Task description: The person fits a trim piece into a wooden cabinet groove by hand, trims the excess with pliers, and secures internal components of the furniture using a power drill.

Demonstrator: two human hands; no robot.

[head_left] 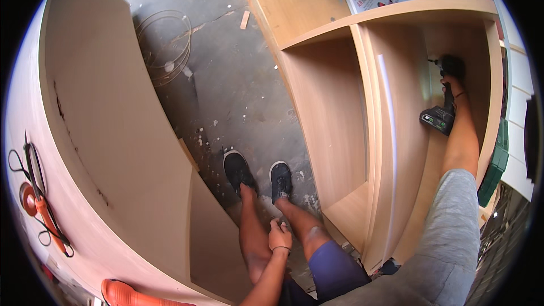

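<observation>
A black cordless drill (pixel 452 67) is gripped by its handle in my right hand (pixel 451 86), inside the right compartment of a wooden cabinet (pixel 391 107). Its thin bit points left toward a wooden panel, and the battery hangs below my fist; whether the bit touches the panel I cannot tell. My left hand (pixel 279 237) is low in front of my legs, its fingers curled together. What those fingers hold, if anything, is too small to make out.
On the left stands a large pale cabinet (pixel 113 102) with an orange-handled tool and black cord (pixel 42 209) on it, and an orange tool (pixel 127 293) nearer. A hose coil (pixel 187 39) lies on the concrete floor. A green case (pixel 494 161) sits at the right.
</observation>
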